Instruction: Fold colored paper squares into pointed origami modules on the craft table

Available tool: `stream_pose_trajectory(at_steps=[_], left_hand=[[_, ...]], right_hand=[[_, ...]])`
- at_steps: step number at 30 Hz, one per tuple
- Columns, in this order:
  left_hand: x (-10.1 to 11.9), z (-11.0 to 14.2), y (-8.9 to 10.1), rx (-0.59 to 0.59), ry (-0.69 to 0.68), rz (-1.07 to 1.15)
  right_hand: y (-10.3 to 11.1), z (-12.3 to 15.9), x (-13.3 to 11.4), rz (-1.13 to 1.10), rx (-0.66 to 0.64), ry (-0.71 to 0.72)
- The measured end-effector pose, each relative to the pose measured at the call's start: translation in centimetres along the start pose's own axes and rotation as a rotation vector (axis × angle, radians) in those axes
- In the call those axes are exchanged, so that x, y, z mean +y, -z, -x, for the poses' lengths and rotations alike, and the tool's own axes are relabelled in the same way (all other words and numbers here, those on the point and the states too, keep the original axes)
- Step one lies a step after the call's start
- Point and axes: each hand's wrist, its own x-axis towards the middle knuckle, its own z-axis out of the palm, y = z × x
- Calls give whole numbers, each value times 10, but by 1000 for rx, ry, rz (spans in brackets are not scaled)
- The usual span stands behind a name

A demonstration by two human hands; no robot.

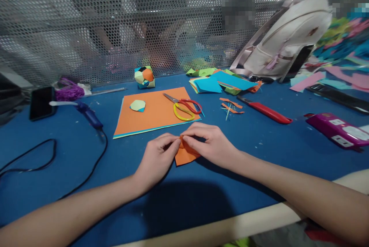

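Note:
Between my two hands is a small piece of folded orange paper (186, 156), just above the blue table. My left hand (158, 154) pinches its upper left edge between thumb and fingers. On the other side, my right hand (209, 143) closes thumb and fingers on its top edge and covers part of it. Beyond the hands lies a stack of orange sheets (150, 114) with blue and pale green edges below. On that stack rest scissors (184, 108) with red and yellow handles and a small pale green folded paper piece (137, 105).
A glue gun (89, 114) with a black cord and a phone (42, 103) lie left. A paper ball (145, 77) stands by the perforated metal screen (115, 28). Right are blue sheets (210, 84), a red-handled knife (269, 112), a purple stapler-like device (337, 130) and a backpack (288, 39).

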Motion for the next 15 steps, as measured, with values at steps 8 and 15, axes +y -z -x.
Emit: stream_pose_trajectory(at_steps=[8, 15], left_hand=[[0, 1, -1, -37, 6, -10], [1, 0, -1, -44, -23, -23]], right_hand=[[-1, 1, -1, -1, 23, -4], [-1, 2, -3, -24, 32, -2]])
